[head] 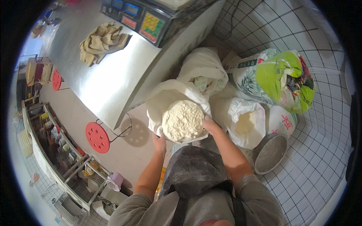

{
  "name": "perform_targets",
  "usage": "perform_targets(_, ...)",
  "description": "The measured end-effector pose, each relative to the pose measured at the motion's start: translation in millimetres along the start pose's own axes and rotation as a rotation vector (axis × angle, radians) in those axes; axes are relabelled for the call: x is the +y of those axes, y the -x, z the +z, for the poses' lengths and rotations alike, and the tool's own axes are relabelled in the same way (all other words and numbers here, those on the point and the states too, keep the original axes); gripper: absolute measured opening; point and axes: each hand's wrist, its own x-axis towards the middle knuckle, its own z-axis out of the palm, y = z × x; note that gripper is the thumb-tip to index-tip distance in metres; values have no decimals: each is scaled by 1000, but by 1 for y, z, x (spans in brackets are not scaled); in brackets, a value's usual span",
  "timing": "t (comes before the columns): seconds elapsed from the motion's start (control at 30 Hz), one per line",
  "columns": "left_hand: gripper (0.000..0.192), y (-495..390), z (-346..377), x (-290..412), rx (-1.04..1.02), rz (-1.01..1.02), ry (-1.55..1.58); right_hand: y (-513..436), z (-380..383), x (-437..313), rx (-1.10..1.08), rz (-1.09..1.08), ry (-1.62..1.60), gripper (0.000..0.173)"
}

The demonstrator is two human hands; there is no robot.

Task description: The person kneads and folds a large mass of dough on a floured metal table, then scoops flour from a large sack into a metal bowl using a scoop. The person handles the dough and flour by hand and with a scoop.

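A round bowl (164, 129) heaped with pale flour (183, 120) is at the mouth of an open white woven sack (158, 96), just in front of my apron. My right hand (210, 125) grips the bowl at its right edge, the fingers partly hidden. At the near left, my left hand (159, 142) is closed on the sack's rim, close to the bowl. Whether it also touches the bowl is hard to tell. The flour covers most of the bowl, so only a thin stretch of its rim shows.
A steel table (96, 93) bears a crumpled cloth (103, 42) and a digital scale (135, 17). Rightward stand an open sack (251, 138), a green bag (280, 79) and a grey basin (271, 155), beside a tiled wall (308, 169). A red stool (97, 137) stands left.
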Motion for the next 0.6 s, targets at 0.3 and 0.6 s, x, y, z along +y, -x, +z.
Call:
perform_targets(0.3,36,11,-6,50,35,109,-33,-21,74,-81,287,-310,1172,69)
perform_targets(0.6,37,4,-9,62,14,98,19,-19,82,-110,166,-529,1474,60)
